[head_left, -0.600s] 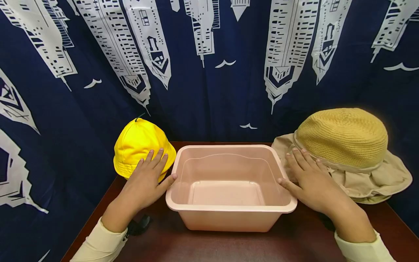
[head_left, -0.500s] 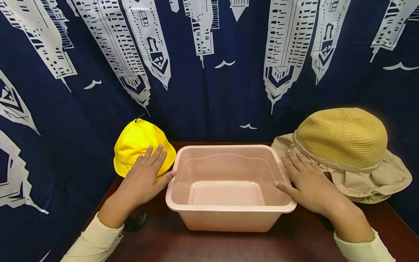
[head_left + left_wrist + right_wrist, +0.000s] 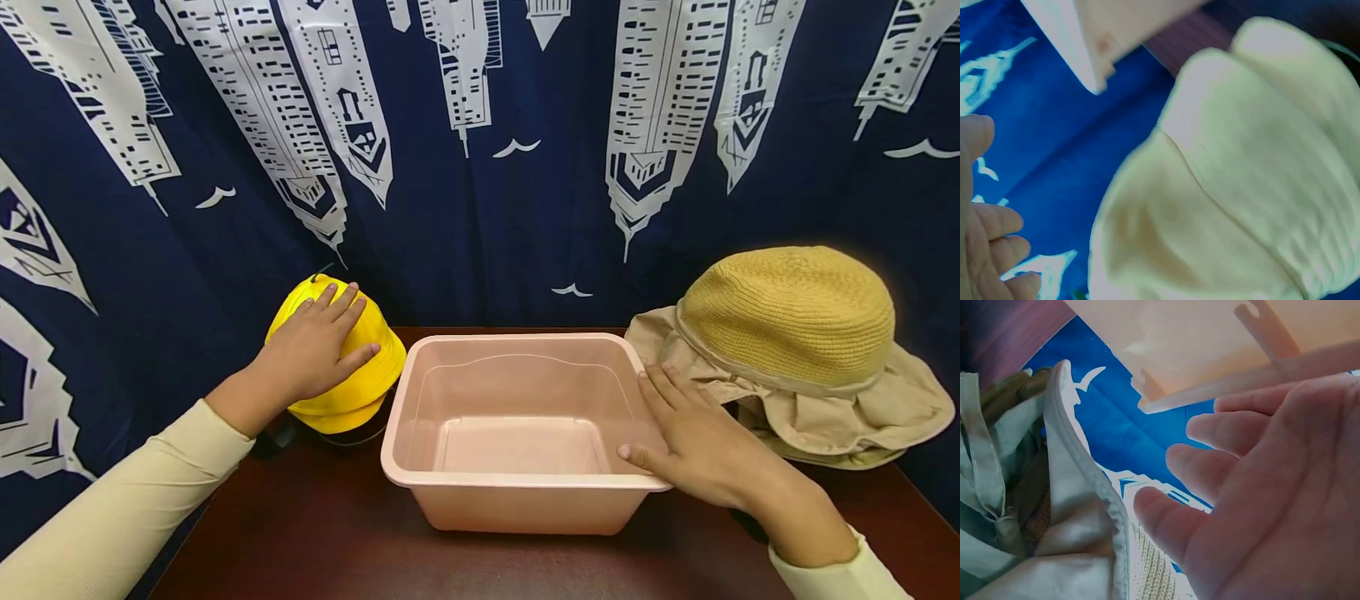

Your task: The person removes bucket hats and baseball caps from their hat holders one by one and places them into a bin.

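A pink plastic basin (image 3: 525, 504) stands on the dark table between two hats. My left hand (image 3: 318, 337) appears over the yellow hat (image 3: 358, 385), fingers extended; in the left wrist view blue cloth shows between the fingers (image 3: 1007, 250) and the hat (image 3: 1260, 150). Across the basin's right rim my right hand (image 3: 697, 437) hovers or rests, its thumb over the inside. From the right wrist camera the palm (image 3: 1285, 506) faces the basin wall (image 3: 1197, 344), fingers uncurled; whether it touches the rim, I cannot tell. Both hands hold nothing.
At the right a sun hat (image 3: 787, 325) with a straw-coloured knit crown and wide beige fabric brim stands beside the basin. Behind the table (image 3: 360, 542) hangs a navy cloth (image 3: 480, 233) printed with white buildings. The yellow hat covers something dark and rounded.
My left hand has risen from beside the basin's left rim up over the yellow hat. The right hand has shifted slightly left and toward me, over the right rim. Basin and hats stay put.
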Motion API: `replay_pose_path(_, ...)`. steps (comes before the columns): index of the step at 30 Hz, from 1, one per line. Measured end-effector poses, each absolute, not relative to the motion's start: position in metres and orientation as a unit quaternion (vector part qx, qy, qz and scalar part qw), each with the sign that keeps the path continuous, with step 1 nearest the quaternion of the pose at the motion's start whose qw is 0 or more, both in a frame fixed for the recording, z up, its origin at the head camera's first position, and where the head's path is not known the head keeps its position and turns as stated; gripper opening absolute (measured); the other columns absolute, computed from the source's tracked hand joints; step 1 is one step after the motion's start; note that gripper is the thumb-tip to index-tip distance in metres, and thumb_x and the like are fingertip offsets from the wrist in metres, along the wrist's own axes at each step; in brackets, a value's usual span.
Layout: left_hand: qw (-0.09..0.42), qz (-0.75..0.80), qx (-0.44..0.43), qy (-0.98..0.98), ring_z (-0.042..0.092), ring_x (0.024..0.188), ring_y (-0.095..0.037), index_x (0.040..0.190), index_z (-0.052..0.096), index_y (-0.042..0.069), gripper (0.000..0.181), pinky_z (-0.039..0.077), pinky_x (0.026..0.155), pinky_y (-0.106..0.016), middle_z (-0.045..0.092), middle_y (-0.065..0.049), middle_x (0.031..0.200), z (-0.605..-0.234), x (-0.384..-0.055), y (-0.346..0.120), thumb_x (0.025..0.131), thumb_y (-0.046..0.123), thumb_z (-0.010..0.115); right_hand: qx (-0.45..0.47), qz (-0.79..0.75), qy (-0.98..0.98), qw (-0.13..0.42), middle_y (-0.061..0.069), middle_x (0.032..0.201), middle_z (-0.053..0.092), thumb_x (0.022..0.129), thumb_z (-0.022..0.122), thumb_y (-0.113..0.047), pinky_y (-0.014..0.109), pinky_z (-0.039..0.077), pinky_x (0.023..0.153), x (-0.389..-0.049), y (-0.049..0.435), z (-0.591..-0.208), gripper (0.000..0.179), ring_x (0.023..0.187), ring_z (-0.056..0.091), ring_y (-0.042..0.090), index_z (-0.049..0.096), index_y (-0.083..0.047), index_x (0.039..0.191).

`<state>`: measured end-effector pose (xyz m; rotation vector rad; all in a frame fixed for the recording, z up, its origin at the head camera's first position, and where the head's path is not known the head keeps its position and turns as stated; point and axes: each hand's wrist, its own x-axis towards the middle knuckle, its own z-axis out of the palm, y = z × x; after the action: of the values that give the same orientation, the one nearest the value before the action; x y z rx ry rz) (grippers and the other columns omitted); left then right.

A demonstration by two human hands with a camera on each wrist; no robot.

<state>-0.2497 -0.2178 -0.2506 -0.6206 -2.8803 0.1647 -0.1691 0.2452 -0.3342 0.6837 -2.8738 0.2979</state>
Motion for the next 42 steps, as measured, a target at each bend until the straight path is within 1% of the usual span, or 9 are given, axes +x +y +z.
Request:
replay_pose_path(5, 0.108, 0.079, -0.203, -0.970, 0.014, 0.148, -0.042, 0.153, 0.032, -0.002, 0.074, 0.017, 0.116, -0.060, 0.021, -0.021, 0.161, -0.248, -0.268, -0.228, 0.102, 0.049, 0.046, 0.229, 0.110, -0.964, 0.074, 0.030, 0.159, 0.018, 0.093, 0.057, -0.059, 0.057, 0.013, 0.118, -0.166, 0.246, -0.337, 0.095, 0.146, 0.016, 0.046, 0.029, 0.012, 0.150)
replay_pose_path(10, 0.107, 0.066, -0.173, -0.977, 0.012, 0.149, -0.041, 0.154, 0.029, -0.002, 0.074, 0.010, 0.118, -0.059, 0.019, -0.022, 0.161, -0.240, -0.282, -0.243, 0.102, 0.048, 0.046, 0.231, 0.117, -0.964, 0.069, 0.029, 0.159, 0.018, 0.092, 0.058, -0.061, 0.060, 0.018, 0.115, -0.166, 0.244, -0.336, 0.098, 0.146, 0.019, 0.045, 0.027, 0.011, 0.151)
replay_pose_path(16, 0.108, 0.043, -0.150, -0.982, 0.011, 0.149, -0.042, 0.154, 0.030, -0.002, 0.073, 0.004, 0.116, -0.064, 0.022, -0.024, 0.160, -0.238, -0.297, -0.269, 0.103, 0.050, 0.041, 0.233, 0.131, -0.962, 0.062, 0.028, 0.160, 0.017, 0.088, 0.061, -0.062, 0.064, 0.019, 0.113, -0.166, 0.242, -0.336, 0.103, 0.146, 0.018, 0.044, 0.026, 0.010, 0.151)
replay_pose_path(20, 0.114, 0.039, -0.145, -0.982, 0.011, 0.148, -0.042, 0.153, 0.030, -0.002, 0.075, 0.003, 0.115, -0.065, 0.023, -0.024, 0.159, -0.241, -0.306, -0.283, 0.103, 0.053, 0.038, 0.234, 0.134, -0.961, 0.059, 0.027, 0.160, 0.016, 0.086, 0.062, -0.065, 0.064, 0.018, 0.113, -0.167, 0.241, -0.335, 0.106, 0.147, 0.017, 0.043, 0.025, 0.010, 0.152)
replay_pose_path(24, 0.120, 0.031, -0.136, -0.983, 0.010, 0.148, -0.043, 0.152, 0.031, -0.003, 0.078, 0.004, 0.115, -0.066, 0.021, -0.024, 0.160, -0.244, -0.314, -0.290, 0.103, 0.056, 0.035, 0.225, 0.145, -0.962, 0.048, 0.026, 0.161, 0.014, 0.085, 0.061, -0.069, 0.063, 0.015, 0.115, -0.167, 0.240, -0.336, 0.110, 0.148, 0.014, 0.042, 0.023, 0.009, 0.153)
replay_pose_path(31, 0.126, 0.000, -0.130, -0.984, 0.003, 0.149, -0.044, 0.151, 0.034, -0.005, 0.082, 0.006, 0.114, -0.068, 0.015, -0.024, 0.161, -0.249, -0.320, -0.295, 0.101, 0.061, 0.033, 0.222, 0.154, -0.962, 0.047, 0.027, 0.161, 0.016, 0.084, 0.063, -0.068, 0.066, 0.015, 0.113, -0.167, 0.240, -0.337, 0.111, 0.147, 0.017, 0.044, 0.023, 0.010, 0.152)
replay_pose_path(33, 0.123, -0.012, -0.134, -0.983, 0.003, 0.149, -0.043, 0.151, 0.034, -0.005, 0.082, 0.006, 0.114, -0.067, 0.017, -0.024, 0.161, -0.250, -0.322, -0.296, 0.101, 0.061, 0.033, 0.220, 0.156, -0.962, 0.046, 0.027, 0.161, 0.016, 0.084, 0.063, -0.067, 0.066, 0.016, 0.113, -0.166, 0.241, -0.337, 0.110, 0.146, 0.018, 0.044, 0.024, 0.010, 0.152)
replay_pose_path(37, 0.113, -0.048, -0.144, -0.982, 0.009, 0.149, -0.042, 0.151, 0.033, -0.005, 0.080, 0.008, 0.115, -0.065, 0.028, -0.026, 0.157, -0.251, -0.326, -0.296, 0.102, 0.058, 0.036, 0.216, 0.159, -0.962, 0.044, 0.026, 0.161, 0.015, 0.085, 0.062, -0.067, 0.066, 0.016, 0.113, -0.166, 0.242, -0.338, 0.109, 0.146, 0.018, 0.044, 0.023, 0.009, 0.153)
replay_pose_path(42, 0.100, -0.099, -0.141, -0.980, 0.017, 0.146, -0.045, 0.149, 0.038, -0.004, 0.072, 0.012, 0.115, -0.064, 0.038, -0.030, 0.150, -0.251, -0.328, -0.292, 0.102, 0.051, 0.041, 0.210, 0.162, -0.963, 0.043, 0.026, 0.161, 0.016, 0.085, 0.061, -0.067, 0.066, 0.015, 0.113, -0.166, 0.244, -0.338, 0.109, 0.146, 0.018, 0.044, 0.023, 0.009, 0.153)
